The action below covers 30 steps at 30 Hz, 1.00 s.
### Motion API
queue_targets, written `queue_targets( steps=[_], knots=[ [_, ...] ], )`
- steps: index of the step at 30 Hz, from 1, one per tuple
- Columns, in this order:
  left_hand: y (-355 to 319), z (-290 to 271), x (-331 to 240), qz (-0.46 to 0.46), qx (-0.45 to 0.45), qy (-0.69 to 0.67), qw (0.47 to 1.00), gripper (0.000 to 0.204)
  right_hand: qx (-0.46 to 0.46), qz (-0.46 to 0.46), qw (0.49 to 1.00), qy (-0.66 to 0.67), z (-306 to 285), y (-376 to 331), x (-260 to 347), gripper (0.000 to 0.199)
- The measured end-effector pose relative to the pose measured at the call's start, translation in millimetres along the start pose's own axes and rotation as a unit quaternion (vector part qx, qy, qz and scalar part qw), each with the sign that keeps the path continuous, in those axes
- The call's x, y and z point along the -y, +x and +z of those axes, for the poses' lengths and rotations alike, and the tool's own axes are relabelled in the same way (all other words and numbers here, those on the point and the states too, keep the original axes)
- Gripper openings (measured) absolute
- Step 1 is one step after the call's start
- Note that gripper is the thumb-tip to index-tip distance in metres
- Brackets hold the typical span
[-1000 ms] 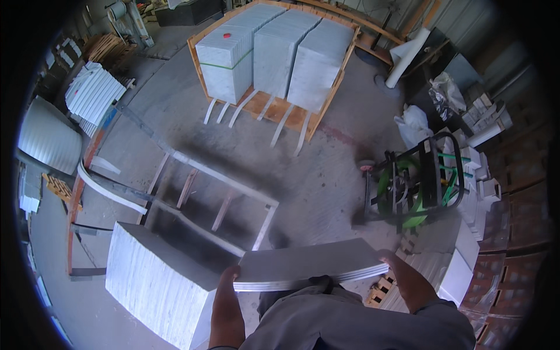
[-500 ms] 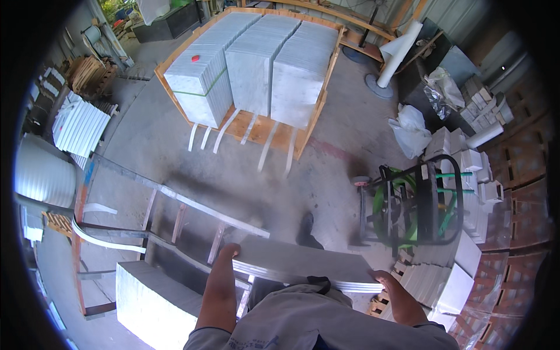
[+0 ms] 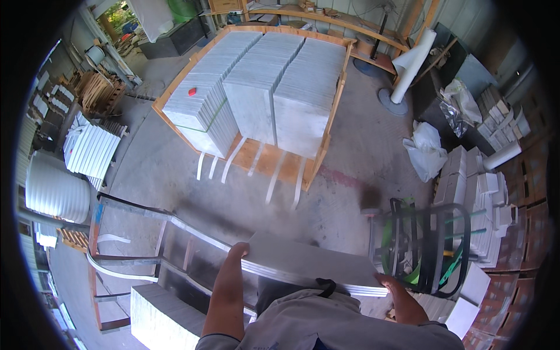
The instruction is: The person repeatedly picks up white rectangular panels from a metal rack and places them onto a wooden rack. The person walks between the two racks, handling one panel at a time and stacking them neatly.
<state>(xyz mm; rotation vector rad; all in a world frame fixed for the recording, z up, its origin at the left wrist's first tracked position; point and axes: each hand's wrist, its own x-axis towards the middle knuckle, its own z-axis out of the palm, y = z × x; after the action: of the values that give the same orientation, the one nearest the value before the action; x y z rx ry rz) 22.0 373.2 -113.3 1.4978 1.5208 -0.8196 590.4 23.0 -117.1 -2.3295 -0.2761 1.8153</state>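
A short stack of flat grey slabs (image 3: 315, 259) with pale edges lies level across the front of my body. My left hand (image 3: 238, 251) grips its left end. At the opposite end my right hand (image 3: 385, 282) is closed around the edge, its fingers partly hidden beneath. The stack's left end overlaps a low metal frame (image 3: 198, 231) in the picture. Inside that frame, to my left, stands a row of white-faced slabs (image 3: 163, 315). A wooden crate (image 3: 326, 140) ahead holds three rows of upright slabs (image 3: 251, 76), with white straps (image 3: 274, 178) trailing from its base.
A black-framed cart (image 3: 423, 248) with green parts stands close on the right, beside white boxes (image 3: 466, 181). Beyond it lies a white plastic bag (image 3: 424, 150). A large foam roll (image 3: 55, 189) and more stacked slabs (image 3: 90, 146) are at the left.
My view has tilted upward, so the crate, cart and frame appear lower in the picture. Both hands keep hold of the slabs. My foot, visible before, is hidden now.
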Motion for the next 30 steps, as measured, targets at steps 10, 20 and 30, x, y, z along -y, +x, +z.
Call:
queue_targets(
  steps=[10,20,30],
  knots=[
    [161,-86,44,0.015,-0.008,0.057,0.998,0.031,0.002,0.122,0.991,-0.057,50,3,165,0.067],
    [313,-232,226,0.179,-0.025,0.072,0.981,0.024,-0.074,0.071,0.964,-0.247,201,45,386,0.071],
    [254,-288,365,-0.190,-0.032,-0.294,0.936,0.035,0.026,0.013,0.950,-0.311,304,233,639,0.061]
  ],
)
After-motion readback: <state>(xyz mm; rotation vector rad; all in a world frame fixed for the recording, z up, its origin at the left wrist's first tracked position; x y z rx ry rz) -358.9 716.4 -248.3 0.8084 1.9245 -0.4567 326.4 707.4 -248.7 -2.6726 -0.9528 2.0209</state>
